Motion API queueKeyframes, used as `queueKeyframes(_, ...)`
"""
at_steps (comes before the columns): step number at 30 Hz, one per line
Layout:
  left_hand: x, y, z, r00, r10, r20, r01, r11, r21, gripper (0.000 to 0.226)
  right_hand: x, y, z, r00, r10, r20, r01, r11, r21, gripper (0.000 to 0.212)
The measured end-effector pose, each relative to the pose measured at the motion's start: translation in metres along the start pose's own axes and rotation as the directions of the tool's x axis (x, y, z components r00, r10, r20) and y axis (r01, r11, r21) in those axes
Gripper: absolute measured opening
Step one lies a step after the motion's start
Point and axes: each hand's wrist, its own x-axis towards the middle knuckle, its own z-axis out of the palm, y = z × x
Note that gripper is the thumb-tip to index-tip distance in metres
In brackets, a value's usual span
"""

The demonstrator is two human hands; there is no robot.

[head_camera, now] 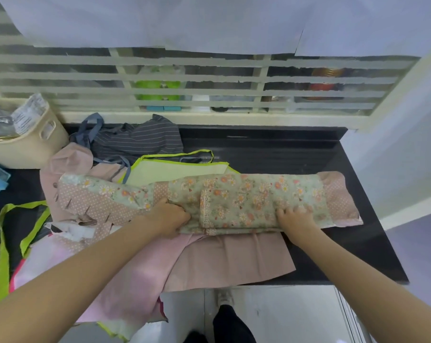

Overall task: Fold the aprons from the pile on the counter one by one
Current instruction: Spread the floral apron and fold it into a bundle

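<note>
Now the floral apron (246,196) lies folded in a long strip across the black counter (333,243); the left hand (168,216) grips its near edge, while the right hand (293,217) presses it flat, fingers spread.

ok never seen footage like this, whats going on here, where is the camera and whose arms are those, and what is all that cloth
There is no machine here. A person wears a wide-angle camera on the head, looking forward and down, so the two arms reaching in from the bottom are their own.

They stand at a dark counter and are folding a floral apron, laid out as a long band across it. The left hand grips the cloth near its middle fold; the right hand presses spread fingers on the folded part.

Underneath and to the left lies the pile still to fold: a pink apron, a lime-trimmed apron and a grey striped apron. A cream basket stands at the far left, below a slatted window.
</note>
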Motion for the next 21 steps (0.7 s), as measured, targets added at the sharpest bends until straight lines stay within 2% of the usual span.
queueKeyframes(2, 0.0, -0.005, -0.003, 0.998, 0.007, 0.058, -0.002, 0.996, -0.086, 0.035, 0.006, 0.004, -0.001, 0.996, -0.045, 0.082, 0.043, 0.999, 0.028, 0.051)
queueKeyframes(3, 0.0, -0.006, -0.006, 0.998, -0.003, 0.059, 0.006, 0.999, -0.05, 0.041, 0.009, 0.006, -0.003, 0.99, -0.068, 0.125, 0.062, 0.997, 0.047, 0.054)
queueKeyframes(5, 0.001, -0.004, -0.009, 1.0, -0.012, -0.005, 0.012, 0.996, 0.083, 0.043, 0.01, 0.008, -0.008, 0.985, -0.079, 0.154, 0.072, 0.996, 0.052, 0.056)
queueKeyframes(8, 0.005, -0.006, -0.012, 0.997, 0.011, -0.08, 0.007, 0.976, 0.217, 0.032, 0.01, 0.007, -0.008, 0.993, -0.082, 0.083, 0.078, 0.996, 0.05, 0.045)
queueKeyframes(11, 0.008, -0.026, -0.032, 0.979, -0.053, -0.195, 0.093, 0.975, 0.203, 0.027, 0.015, 0.001, -0.014, 0.992, -0.113, 0.06, 0.101, 0.98, 0.17, 0.034)
queueKeyframes(14, 0.009, -0.051, -0.054, 0.924, -0.17, -0.344, 0.233, 0.961, 0.149, 0.024, 0.023, -0.008, -0.028, 0.987, -0.14, 0.085, 0.115, 0.963, 0.244, 0.033)
queueKeyframes(16, 0.006, -0.052, -0.051, 0.951, -0.167, -0.26, 0.172, 0.985, -0.005, 0.019, 0.026, -0.006, -0.038, 0.983, -0.111, 0.145, 0.091, 0.986, 0.138, 0.028)
queueKeyframes(17, 0.004, -0.049, -0.042, 0.979, -0.125, -0.164, 0.101, 0.984, -0.145, 0.015, 0.027, -0.003, -0.043, 0.974, -0.078, 0.214, 0.065, 0.996, 0.067, 0.029)
queueKeyframes(18, 0.0, -0.047, -0.033, 0.995, -0.064, -0.078, 0.036, 0.947, -0.32, 0.01, 0.028, 0.0, -0.054, 0.952, -0.033, 0.303, 0.034, 0.999, -0.001, 0.033)
queueKeyframes(19, -0.002, -0.047, -0.023, 0.999, -0.006, -0.05, -0.019, 0.871, -0.491, 0.006, 0.029, 0.003, -0.063, 0.923, 0.004, 0.385, 0.015, 0.999, -0.047, 0.04)
queueKeyframes(20, -0.007, -0.05, -0.017, 0.995, -0.003, -0.096, -0.058, 0.78, -0.623, 0.003, 0.032, 0.005, -0.075, 0.901, 0.004, 0.433, 0.024, 0.998, -0.059, 0.047)
queueKeyframes(21, -0.012, -0.057, -0.012, 0.981, -0.077, -0.179, -0.075, 0.698, -0.712, 0.008, 0.038, -0.001, -0.09, 0.9, -0.033, 0.435, 0.06, 0.997, -0.049, 0.051)
